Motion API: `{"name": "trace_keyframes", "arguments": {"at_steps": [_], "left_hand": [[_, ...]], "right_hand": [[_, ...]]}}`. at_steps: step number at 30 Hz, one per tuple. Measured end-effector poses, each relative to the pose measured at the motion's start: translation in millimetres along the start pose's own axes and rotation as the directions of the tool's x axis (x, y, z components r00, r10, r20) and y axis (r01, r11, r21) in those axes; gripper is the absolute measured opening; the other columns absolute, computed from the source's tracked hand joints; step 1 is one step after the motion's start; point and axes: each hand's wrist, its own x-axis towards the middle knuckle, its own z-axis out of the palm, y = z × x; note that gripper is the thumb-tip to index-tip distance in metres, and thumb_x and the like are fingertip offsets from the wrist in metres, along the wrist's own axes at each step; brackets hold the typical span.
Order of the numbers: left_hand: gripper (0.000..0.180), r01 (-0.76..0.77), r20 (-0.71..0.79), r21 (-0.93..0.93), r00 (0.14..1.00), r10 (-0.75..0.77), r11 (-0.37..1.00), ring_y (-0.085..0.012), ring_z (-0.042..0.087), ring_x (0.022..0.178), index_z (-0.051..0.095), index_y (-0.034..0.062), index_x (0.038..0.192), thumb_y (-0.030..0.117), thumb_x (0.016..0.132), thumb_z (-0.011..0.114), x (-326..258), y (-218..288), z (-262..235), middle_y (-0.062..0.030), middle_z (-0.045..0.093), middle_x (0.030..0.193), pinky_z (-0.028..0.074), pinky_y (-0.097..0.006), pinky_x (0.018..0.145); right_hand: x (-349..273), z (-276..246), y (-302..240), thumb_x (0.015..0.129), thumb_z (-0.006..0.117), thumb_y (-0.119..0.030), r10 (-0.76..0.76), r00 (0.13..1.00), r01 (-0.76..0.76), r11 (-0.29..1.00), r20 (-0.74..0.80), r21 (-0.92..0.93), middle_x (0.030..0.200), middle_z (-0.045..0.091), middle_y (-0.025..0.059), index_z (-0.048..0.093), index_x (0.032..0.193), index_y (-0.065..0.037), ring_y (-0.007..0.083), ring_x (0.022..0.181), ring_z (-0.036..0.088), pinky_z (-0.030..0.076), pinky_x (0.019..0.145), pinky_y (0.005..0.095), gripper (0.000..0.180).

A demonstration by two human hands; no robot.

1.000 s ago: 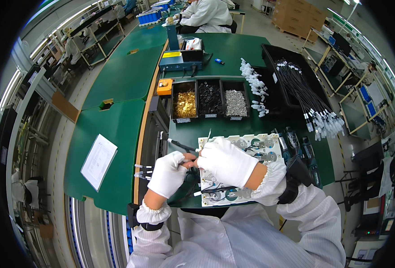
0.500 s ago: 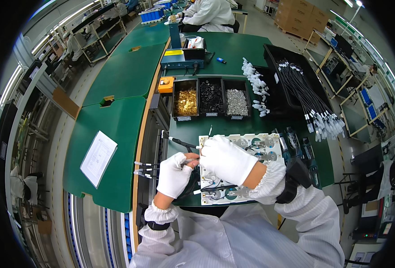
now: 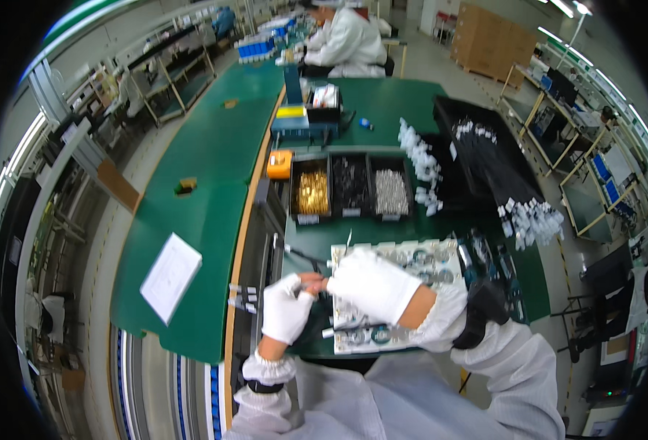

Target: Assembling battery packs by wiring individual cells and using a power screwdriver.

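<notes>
My left hand (image 3: 286, 312), in a white glove with bare fingertips, is closed at the left edge of a white fixture plate (image 3: 441, 253). Its fingertips meet those of my right hand (image 3: 375, 284), also gloved and closed, which reaches across the plate. Whatever is pinched between them is too small and blurred to name. Round holders, clear and teal parts, and thin wires sit on the plate. Just beyond the fingers lies a black cable (image 3: 305, 254) with a white end. Another white-tipped cable (image 3: 329, 332) sticks out at the plate's lower left.
Beyond the plate stand bins of gold pieces (image 3: 313, 192), black pieces (image 3: 349, 183) and silver pieces (image 3: 391, 192). Black cables with clear-capped ends (image 3: 533, 222) fill a tray at right. Power screwdrivers (image 3: 481, 253) lie beside the plate. A paper sheet (image 3: 171, 279) lies left. A co-worker (image 3: 349, 40) sits ahead.
The whole view has shifted, so the table and bins appear lower, and the picture is blurrier. My hands stay together at the plate's left edge, with fingertips meeting.
</notes>
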Motion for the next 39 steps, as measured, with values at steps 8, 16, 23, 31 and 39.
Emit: {"name": "trace_keyframes", "arguments": {"at_steps": [8, 16, 23, 31, 39], "left_hand": [[0.016, 0.051, -0.052, 0.042, 0.997, -0.049, 0.998, -0.0092, 0.066, 0.074, 0.076, 0.0008, 0.102, 0.011, 0.089, 0.075, 12, 5, 0, -0.0059, 0.074, 0.082, 0.052, -0.025, 0.069], [0.022, -0.053, 0.083, 0.182, 0.996, 0.038, 0.982, -0.0119, 0.068, 0.073, 0.073, 0.0037, 0.114, 0.007, 0.093, 0.068, 33, 17, 7, -0.0085, 0.074, 0.083, 0.053, -0.026, 0.069], [0.016, -0.009, 0.101, 0.096, 0.995, -0.001, 0.995, -0.0135, 0.07, 0.077, 0.074, 0.0032, 0.108, 0.009, 0.094, 0.067, 31, 9, 6, -0.0097, 0.075, 0.087, 0.054, -0.027, 0.072], [0.017, 0.071, 0.128, 0.087, 0.988, -0.082, 0.994, -0.0108, 0.068, 0.077, 0.074, 0.0027, 0.108, 0.009, 0.095, 0.067, 30, 11, 4, -0.0064, 0.075, 0.086, 0.053, -0.025, 0.073], [0.016, 0.036, 0.15, 0.134, 0.987, -0.056, 0.99, -0.0101, 0.067, 0.076, 0.074, 0.0017, 0.106, 0.011, 0.095, 0.069, 32, 18, 2, -0.0051, 0.074, 0.085, 0.053, -0.025, 0.072]], "right_hand": [[2, 0, -8, 0.082, 0.063, -0.011, 0.098, 0.995, -0.102, 0.987, 0.037, 0.127, 0.085, 0.066, 0.0122, 0.069, 0.081, -0.005, 0.0295, 0.088, 0.069, 0.056, 0.077, 0.0416, 0.009], [4, 6, -1, 0.086, 0.061, -0.014, 0.075, 0.996, -0.065, 0.986, -0.057, 0.155, 0.092, 0.065, 0.0127, 0.067, 0.099, -0.005, 0.0299, 0.09, 0.065, 0.054, 0.076, 0.0415, 0.017], [7, 4, -3, 0.087, 0.063, -0.022, 0.109, 0.994, -0.106, 0.981, -0.008, 0.162, 0.078, 0.068, 0.0166, 0.069, 0.085, -0.005, 0.0343, 0.072, 0.069, 0.056, 0.068, 0.0455, 0.018], [9, 7, -11, 0.091, 0.058, -0.015, 0.252, 0.967, -0.249, 0.936, 0.018, 0.25, 0.079, 0.07, 0.0135, 0.07, 0.086, -0.003, 0.0314, 0.072, 0.071, 0.057, 0.067, 0.0421, 0.018], [-1, 15, -5, 0.089, 0.058, -0.013, 0.151, 0.977, -0.105, 0.954, -0.149, 0.282, 0.076, 0.068, 0.015, 0.069, 0.087, -0.002, 0.0318, 0.072, 0.07, 0.057, 0.068, 0.0435, 0.016]]}}
